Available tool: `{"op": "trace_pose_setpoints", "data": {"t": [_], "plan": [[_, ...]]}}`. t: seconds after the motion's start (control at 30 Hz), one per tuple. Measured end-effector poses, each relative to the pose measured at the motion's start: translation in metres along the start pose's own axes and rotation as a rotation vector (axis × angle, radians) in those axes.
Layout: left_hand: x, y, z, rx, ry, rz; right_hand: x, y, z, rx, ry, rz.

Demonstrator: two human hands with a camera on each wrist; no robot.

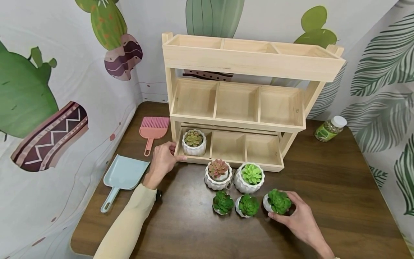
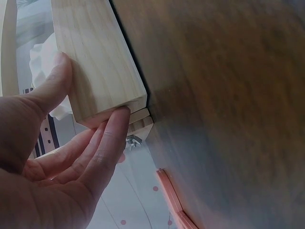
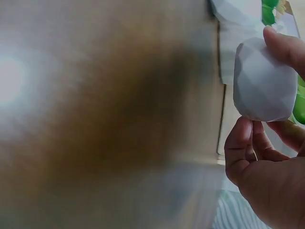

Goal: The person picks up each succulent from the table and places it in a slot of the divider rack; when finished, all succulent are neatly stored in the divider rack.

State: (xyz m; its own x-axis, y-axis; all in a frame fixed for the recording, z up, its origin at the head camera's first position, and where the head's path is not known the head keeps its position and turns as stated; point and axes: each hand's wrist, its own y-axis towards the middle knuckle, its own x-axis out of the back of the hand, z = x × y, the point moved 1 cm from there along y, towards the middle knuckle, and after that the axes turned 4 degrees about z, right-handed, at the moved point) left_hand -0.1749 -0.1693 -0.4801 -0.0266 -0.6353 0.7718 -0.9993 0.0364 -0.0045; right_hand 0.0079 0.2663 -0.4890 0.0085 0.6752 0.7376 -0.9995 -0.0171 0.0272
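Note:
My left hand (image 1: 164, 158) grips the front left corner of the bottom tray of a wooden three-tier shelf (image 1: 237, 122). In the left wrist view, the thumb lies over the tray's front board (image 2: 95, 57) and the fingers touch its end. My right hand (image 1: 300, 217) pinches a small potted succulent (image 1: 279, 201) with dark green leaves. Its white faceted pot (image 3: 264, 81) sits between thumb and fingers in the right wrist view. A larger potted succulent (image 1: 194, 142) in a ribbed white pot stands in the bottom tray's left compartment.
Before the shelf stand a reddish succulent (image 1: 218, 174), a light green succulent (image 1: 250, 178) and two small dark green succulents (image 1: 223, 202). Left on the table (image 1: 323, 180) lie a pink brush (image 1: 153, 129) and a blue dustpan (image 1: 124, 174). A white-capped jar (image 1: 330, 128) stands right.

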Motion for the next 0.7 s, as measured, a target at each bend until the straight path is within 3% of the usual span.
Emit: {"op": "trace_pose_setpoints", "data": {"t": [0.27, 0.5, 0.7], "plan": [[0.001, 0.0, 0.0, 0.009, -0.003, 0.009, 0.022, 0.023, 0.01, -0.004, -0.01, -0.014], [0.0, 0.0, 0.002, 0.008, -0.01, 0.013, 0.038, 0.055, 0.024, 0.045, -0.021, -0.043], [-0.015, 0.015, 0.027, -0.014, -0.017, -0.01, 0.046, 0.086, 0.036, 0.086, -0.021, -0.034]]}}
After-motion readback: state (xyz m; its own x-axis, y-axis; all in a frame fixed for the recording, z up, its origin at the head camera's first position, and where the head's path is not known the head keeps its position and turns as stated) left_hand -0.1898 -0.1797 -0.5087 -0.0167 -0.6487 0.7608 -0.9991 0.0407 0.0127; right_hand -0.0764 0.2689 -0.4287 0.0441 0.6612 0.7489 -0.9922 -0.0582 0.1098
